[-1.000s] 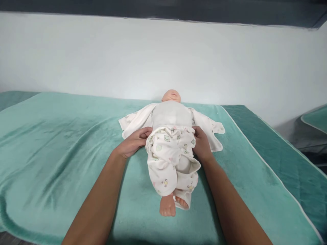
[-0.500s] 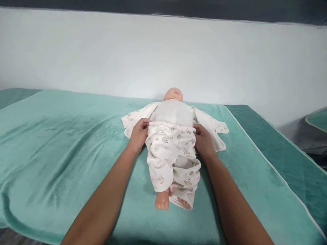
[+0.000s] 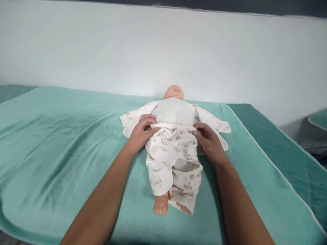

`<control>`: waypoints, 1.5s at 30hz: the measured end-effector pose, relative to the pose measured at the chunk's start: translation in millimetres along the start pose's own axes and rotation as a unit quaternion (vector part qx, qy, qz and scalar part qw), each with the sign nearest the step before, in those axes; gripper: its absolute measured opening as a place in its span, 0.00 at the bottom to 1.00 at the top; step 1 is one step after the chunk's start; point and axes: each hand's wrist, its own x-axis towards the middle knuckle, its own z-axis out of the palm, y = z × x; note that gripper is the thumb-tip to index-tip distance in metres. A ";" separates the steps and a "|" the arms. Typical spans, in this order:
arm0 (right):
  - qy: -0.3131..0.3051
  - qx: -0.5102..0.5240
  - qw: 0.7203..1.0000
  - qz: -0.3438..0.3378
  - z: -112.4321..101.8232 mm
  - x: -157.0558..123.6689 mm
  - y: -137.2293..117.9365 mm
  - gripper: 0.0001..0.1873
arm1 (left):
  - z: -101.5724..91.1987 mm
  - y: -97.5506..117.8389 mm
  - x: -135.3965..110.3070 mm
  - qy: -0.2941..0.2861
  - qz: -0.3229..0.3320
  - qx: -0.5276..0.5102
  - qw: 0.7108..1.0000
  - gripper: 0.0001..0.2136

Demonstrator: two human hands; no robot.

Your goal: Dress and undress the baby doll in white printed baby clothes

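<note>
A baby doll lies on its back, head away from me. It wears an open white jacket with sleeves spread, and white printed baby pants. The elastic waistband crosses its lower belly. My left hand is at the waistband's left end, thumb on the cloth and fingers apart above it on the doll's side. On the other side, my right hand pinches the waistband's edge between thumb and fingers. One foot sticks out of the left pant leg; the other foot shows partly inside the bunched right leg.
Underneath lies a light green plush blanket with a pale edge. Darker green cloth runs along the right. A white wall rises just behind the doll's head. Another green-covered surface stands at the far right.
My left fingers have spread from their pinch and moved slightly up and inward over the waistband. My right hand has shifted slightly, its thumb now showing on the front. The view has tilted a little.
</note>
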 end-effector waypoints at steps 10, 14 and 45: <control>0.048 -0.197 0.963 -0.176 12.7 9.3 -8.7 0.09 | 9.9 -3.1 16.1 0.056 -0.001 0.062 0.996 0.07; 0.077 -0.305 0.941 -0.122 17.0 33.0 -21.8 0.10 | 13.2 -14.9 43.5 0.112 -0.037 0.138 0.984 0.09; 0.030 -0.262 0.964 -0.010 8.5 115.3 4.7 0.13 | 14.1 -42.6 101.7 0.151 -0.080 0.116 0.978 0.12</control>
